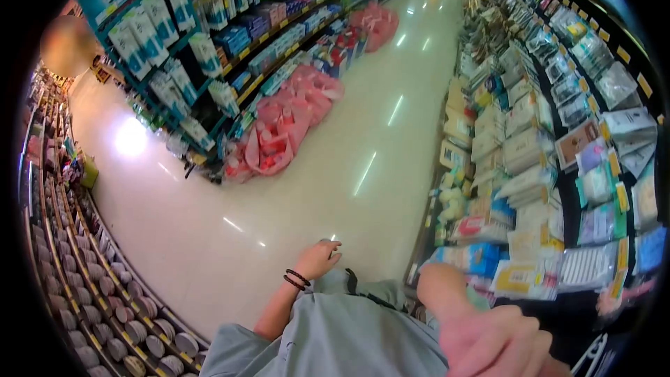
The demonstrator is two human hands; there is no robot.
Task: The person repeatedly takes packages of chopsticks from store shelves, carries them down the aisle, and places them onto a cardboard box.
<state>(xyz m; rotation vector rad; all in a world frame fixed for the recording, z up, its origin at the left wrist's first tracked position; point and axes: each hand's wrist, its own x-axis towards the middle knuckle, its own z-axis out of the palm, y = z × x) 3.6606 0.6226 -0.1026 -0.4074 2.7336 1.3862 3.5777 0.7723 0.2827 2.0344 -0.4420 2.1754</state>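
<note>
My left hand (319, 258) hangs low in front of my grey shirt (342, 335), over the pale floor. Two dark beaded bracelets (296, 279) circle its wrist. Its fingers are loosely bent and a little apart, and I see nothing held in them. Close to the camera on the right, my right hand (495, 338) is curled, its knuckles facing up and blurred. Whatever its fingers may hold is hidden. Nearest to it are packaged goods on the right-hand shelf, among them a yellow-and-white packet (525, 279) and a blue pack (474, 258).
Pink plastic bags (279, 126) of goods line the floor by the left shelves, with another pink bag (375, 26) farther on. A teal display rack (150, 42) ends that row. Curved shelves (105, 307) stand at far left. A person (70, 45) is beyond the rack.
</note>
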